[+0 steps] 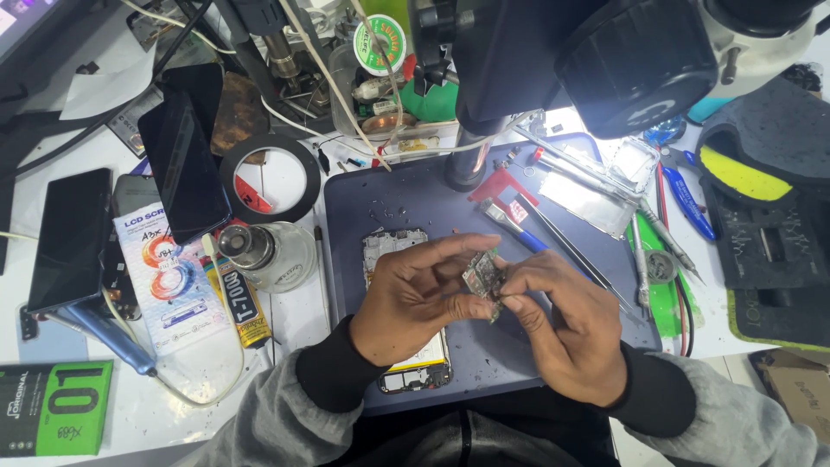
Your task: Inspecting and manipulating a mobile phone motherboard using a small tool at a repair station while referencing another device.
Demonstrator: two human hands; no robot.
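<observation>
I see my left hand (406,298) and right hand (562,324) both pinching a small circuit board (482,278) | held above the opened phone (406,367) | on the dark blue mat (380,199), tweezers (575,251) nearby.

A small green circuit board (483,278) with metal shielding is being pinched between the fingertips of both hands, hovering tilted above the dark blue mat. An opened phone (406,346), its back off, is lying lengthwise at seven o'clock from the board.
</observation>
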